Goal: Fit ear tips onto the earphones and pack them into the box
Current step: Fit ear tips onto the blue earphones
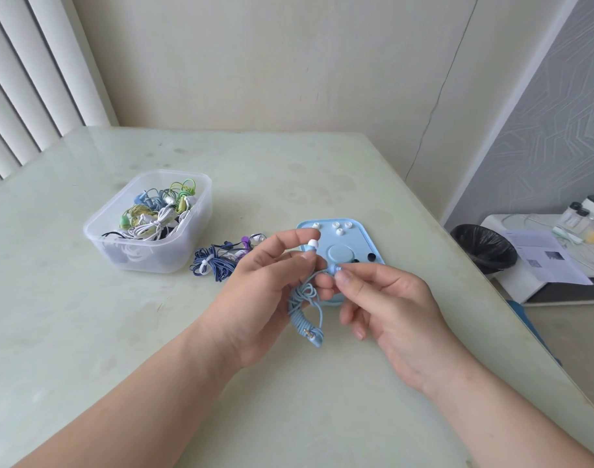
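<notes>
Your desk (86,332) carries a clear tub (147,258) left of the blue tray (366,238). Just in front of the tray, your left hand (265,298) pinches the blue earphones (302,298) by the tipped bud. The fingers of your right hand (396,312) pinch the other bud, likely steadying it for one of the ear tips (339,232) on the tray.

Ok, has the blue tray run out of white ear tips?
No, four loose white ear tips lie near the far edge of the blue tray.

tub (147,244) of earphones left on table (86,332), bundled earphones (214,261) beside it, tray (366,238) right, hands in front
</notes>
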Action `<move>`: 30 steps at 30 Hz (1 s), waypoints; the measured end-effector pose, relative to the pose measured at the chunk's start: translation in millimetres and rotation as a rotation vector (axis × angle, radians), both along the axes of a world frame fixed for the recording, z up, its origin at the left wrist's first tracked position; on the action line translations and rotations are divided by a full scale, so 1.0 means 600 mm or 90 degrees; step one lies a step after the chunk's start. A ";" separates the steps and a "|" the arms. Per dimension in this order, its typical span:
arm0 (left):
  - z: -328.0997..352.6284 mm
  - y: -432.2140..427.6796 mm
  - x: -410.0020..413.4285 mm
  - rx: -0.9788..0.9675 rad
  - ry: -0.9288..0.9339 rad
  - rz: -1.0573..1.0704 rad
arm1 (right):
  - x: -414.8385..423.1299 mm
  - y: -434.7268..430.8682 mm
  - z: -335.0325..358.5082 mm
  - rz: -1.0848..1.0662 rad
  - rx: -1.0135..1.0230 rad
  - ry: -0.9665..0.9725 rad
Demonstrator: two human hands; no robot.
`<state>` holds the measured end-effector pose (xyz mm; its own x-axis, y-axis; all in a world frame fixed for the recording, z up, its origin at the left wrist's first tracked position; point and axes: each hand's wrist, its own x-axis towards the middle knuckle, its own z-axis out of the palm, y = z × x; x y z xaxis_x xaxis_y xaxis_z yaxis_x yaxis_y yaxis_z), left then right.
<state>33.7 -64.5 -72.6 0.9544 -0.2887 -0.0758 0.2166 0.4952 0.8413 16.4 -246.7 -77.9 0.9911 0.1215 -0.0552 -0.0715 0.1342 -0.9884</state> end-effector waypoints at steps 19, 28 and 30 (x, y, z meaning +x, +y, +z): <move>-0.004 -0.009 -0.005 0.146 0.003 0.021 | 0.006 0.008 0.005 -0.091 -0.018 -0.040; -0.003 -0.005 0.003 0.116 -0.023 0.026 | 0.049 0.005 0.051 0.051 -0.233 -0.067; -0.005 -0.003 0.006 0.106 -0.006 0.042 | 0.076 -0.002 0.071 0.090 -0.276 -0.062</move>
<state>37.6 -66.1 -75.3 0.9716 -0.2102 -0.1086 0.1804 0.3613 0.9148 61.8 -247.7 -35.5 0.9694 0.2426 -0.0386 0.0366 -0.2978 -0.9539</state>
